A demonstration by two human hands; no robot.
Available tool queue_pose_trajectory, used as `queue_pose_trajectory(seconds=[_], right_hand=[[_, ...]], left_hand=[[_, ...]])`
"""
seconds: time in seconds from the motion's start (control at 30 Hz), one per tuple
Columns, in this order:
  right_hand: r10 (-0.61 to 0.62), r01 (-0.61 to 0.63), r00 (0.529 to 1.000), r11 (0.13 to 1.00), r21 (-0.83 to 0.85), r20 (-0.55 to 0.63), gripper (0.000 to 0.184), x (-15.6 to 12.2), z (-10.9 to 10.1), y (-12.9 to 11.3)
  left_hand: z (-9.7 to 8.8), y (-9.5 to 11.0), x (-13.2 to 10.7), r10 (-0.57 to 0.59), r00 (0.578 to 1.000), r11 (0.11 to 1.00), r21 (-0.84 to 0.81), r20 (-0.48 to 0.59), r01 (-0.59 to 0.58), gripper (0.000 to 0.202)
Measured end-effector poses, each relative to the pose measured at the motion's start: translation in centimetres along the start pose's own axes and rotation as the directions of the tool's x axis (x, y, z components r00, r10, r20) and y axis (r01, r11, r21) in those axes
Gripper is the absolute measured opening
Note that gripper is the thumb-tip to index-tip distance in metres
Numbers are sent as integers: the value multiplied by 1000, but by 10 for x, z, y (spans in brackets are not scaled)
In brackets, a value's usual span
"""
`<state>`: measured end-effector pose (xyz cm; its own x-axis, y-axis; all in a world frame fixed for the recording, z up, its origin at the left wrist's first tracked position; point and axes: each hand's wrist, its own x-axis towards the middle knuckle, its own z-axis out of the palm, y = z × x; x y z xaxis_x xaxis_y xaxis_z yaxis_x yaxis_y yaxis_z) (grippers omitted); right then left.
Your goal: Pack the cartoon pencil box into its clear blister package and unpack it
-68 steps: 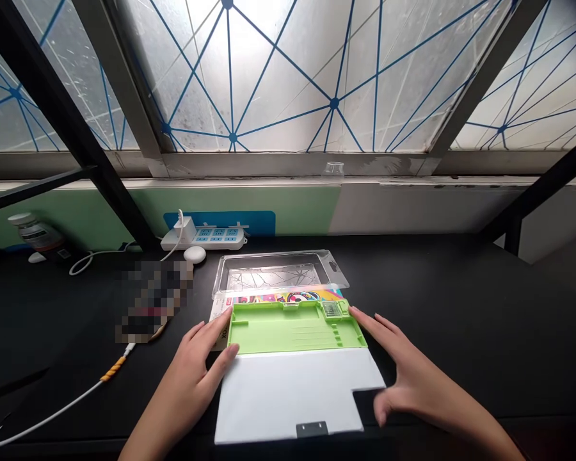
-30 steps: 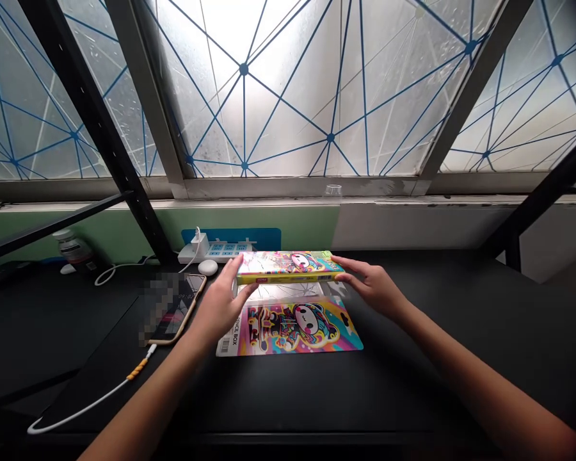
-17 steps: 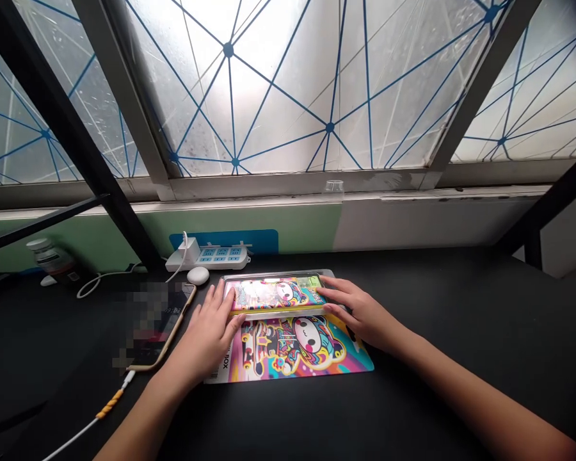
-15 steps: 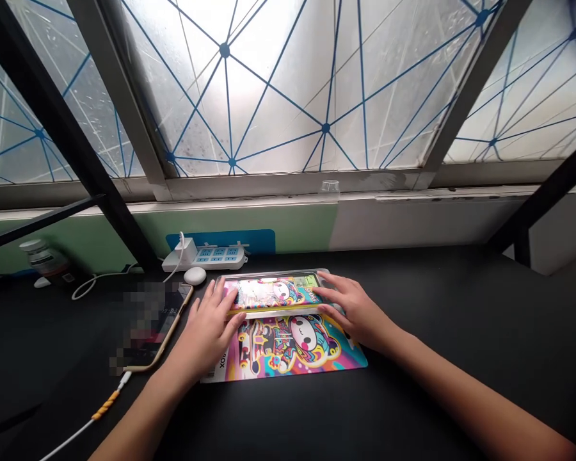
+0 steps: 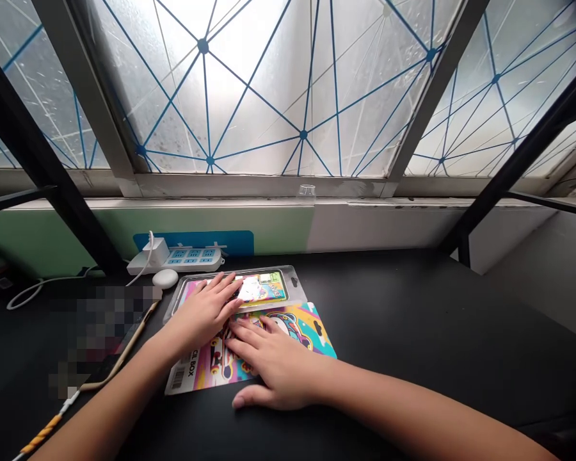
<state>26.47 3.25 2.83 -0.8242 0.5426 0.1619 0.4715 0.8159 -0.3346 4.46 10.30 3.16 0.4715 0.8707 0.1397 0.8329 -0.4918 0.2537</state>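
A colourful pencil box (image 5: 264,288) lies inside a clear plastic blister tray (image 5: 295,282) on the black table. In front of it lies a bright printed card (image 5: 317,330) marked "PENCIL BOX". My left hand (image 5: 204,310) rests flat on the left part of the pencil box, fingers stretched out. My right hand (image 5: 273,365) lies flat on the printed card, fingers spread and pointing left. Neither hand grips anything.
A phone (image 5: 100,339) on a charging cable (image 5: 43,432) lies at the left. A white power strip (image 5: 182,257) and a small white round object (image 5: 165,278) sit behind the tray. Black frame posts (image 5: 513,169) rise at both sides. The table's right half (image 5: 436,333) is bare black surface.
The pencil box was closed, lifted and set into the clear tray. My right hand has since left the box and come down flat on the printed card; my left hand stays on the box.
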Motion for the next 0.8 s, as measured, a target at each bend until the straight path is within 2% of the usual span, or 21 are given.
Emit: queue_pose_trajectory(seconds=[0.1, 0.2, 0.3, 0.37, 0.47, 0.6, 0.73, 0.8], right_hand=[[-5, 3, 999, 999, 46, 32, 75, -11, -6, 4], [-6, 4, 1000, 996, 87, 23, 54, -14, -10, 7], [123, -119, 990, 990, 70, -64, 35, -10, -10, 14], [239, -240, 958, 971, 10, -161, 28, -7, -8, 18], [332, -362, 916, 927, -103, -224, 24, -3, -2, 22], [371, -408, 909, 886, -221, -191, 28, -2, 3, 19], [370, -406, 910, 884, -230, -186, 31, -2, 4, 11], [385, -415, 905, 891, -181, -181, 32, -2, 1, 8]], left_hand=[[-1, -8, -4, -23, 1000, 1000, 20, 11, 22, 57], [-1, -8, -3, -29, 1000, 998, 50, 11, 28, 58], [-1, -7, -1, -33, 999, 997, 63, 11, 32, 61], [-1, -7, 0, -29, 1000, 998, 61, 9, 28, 61], [-1, -7, -1, -21, 1000, 997, 76, -11, 22, 60], [1, -8, -1, -13, 1000, 997, 80, -28, 16, 60], [3, -10, 1, -5, 999, 998, 57, -38, 7, 59], [3, -11, 1, -5, 999, 999, 45, -46, 7, 58]])
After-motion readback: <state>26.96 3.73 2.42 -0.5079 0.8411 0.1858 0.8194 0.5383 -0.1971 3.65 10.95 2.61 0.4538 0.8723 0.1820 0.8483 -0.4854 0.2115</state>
